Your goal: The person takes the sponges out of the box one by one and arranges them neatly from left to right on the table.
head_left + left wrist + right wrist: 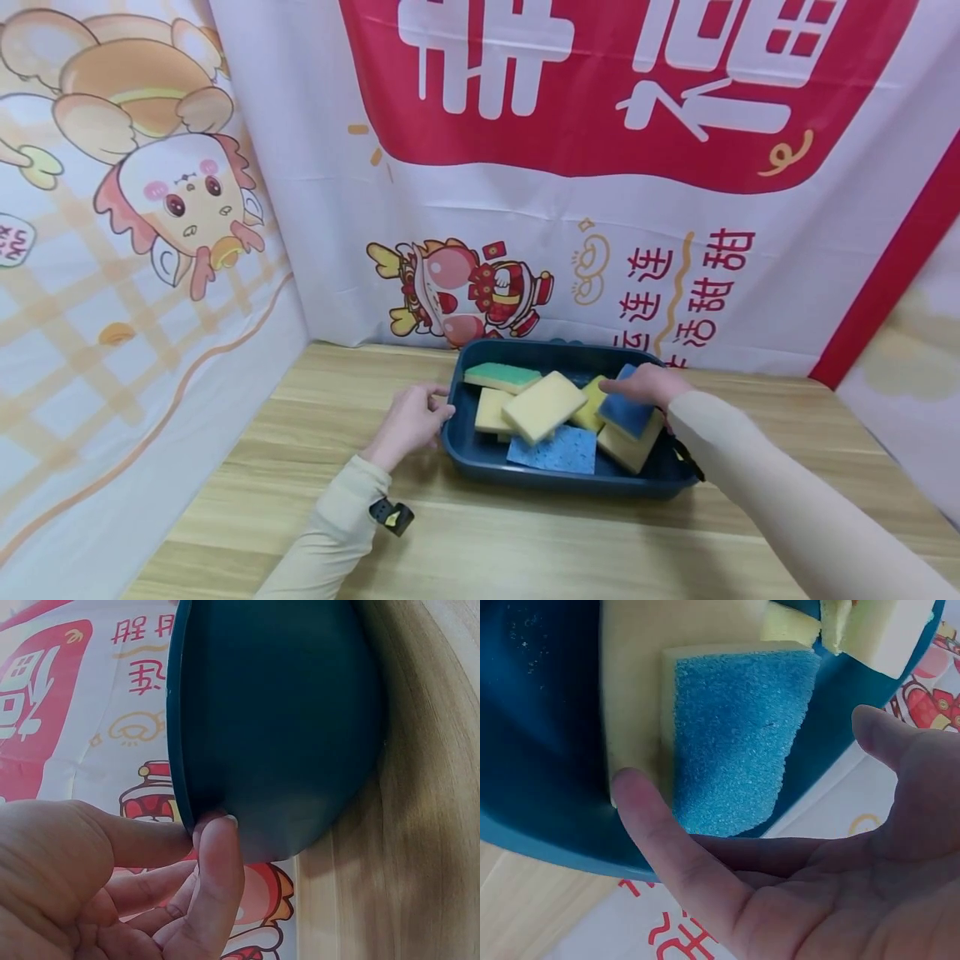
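Note:
A dark teal plastic basin (517, 477) holds several sponges on a wooden table. At its left end my left hand (412, 425) pinches the rim between thumb and finger; the left wrist view shows the fingertips (219, 851) against the outer wall. Over the right end reaches my right hand (651, 385), next to a sponge with a blue scouring side (739, 739). In the right wrist view its thumb is spread apart, and one finger touches the edge of a beige sponge (630, 697) under the blue one. Part of that hand's grip side is hidden from the head view.
Other sponges in the basin include a cream one (543, 407) on top, a green-sided one (502, 375) at the back and a light blue one (553, 452) in front. A printed cloth (480, 200) hangs right behind the basin. Wooden tabletop (525, 542) lies in front.

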A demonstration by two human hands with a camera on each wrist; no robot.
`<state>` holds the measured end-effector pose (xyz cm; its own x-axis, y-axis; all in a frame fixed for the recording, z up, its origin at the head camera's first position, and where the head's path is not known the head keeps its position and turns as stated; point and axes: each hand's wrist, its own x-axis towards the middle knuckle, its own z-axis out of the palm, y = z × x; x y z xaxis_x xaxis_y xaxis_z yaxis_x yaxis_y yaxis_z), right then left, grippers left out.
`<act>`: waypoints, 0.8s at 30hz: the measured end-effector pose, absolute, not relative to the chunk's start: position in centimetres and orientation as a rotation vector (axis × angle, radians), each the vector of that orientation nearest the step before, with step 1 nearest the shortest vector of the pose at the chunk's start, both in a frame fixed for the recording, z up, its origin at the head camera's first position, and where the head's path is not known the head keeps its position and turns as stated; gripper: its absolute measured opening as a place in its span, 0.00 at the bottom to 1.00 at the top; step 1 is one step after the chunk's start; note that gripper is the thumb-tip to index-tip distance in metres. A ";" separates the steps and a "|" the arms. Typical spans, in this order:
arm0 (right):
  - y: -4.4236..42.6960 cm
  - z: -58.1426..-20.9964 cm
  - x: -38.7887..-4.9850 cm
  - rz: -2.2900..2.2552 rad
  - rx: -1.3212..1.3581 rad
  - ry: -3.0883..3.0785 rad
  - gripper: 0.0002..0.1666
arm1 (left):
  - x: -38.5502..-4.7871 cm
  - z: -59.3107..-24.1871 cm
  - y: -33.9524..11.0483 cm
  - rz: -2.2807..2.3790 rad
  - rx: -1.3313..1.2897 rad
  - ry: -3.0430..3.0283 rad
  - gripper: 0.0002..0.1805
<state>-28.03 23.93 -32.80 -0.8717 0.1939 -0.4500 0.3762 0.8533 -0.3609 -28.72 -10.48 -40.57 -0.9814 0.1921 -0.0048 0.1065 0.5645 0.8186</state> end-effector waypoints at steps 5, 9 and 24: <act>23.5 -33.2 -28.0 -0.515 0.381 2.671 0.50 | -28.7 -40.6 -10.5 1.429 0.268 2.673 0.19; 23.4 -33.6 -27.9 -0.516 0.425 2.675 0.50 | -28.7 -40.6 -10.5 1.434 0.262 2.663 0.19; 22.6 -33.8 -27.5 -0.598 0.517 2.640 0.54 | -28.4 -40.3 -10.4 1.429 0.277 2.682 0.18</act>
<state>-27.52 22.59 -33.82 -0.8588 0.2647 -0.4386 0.4278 0.8416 -0.3298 -28.36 -10.40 -40.34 -0.9795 0.2015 0.0058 0.1172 0.5457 0.8297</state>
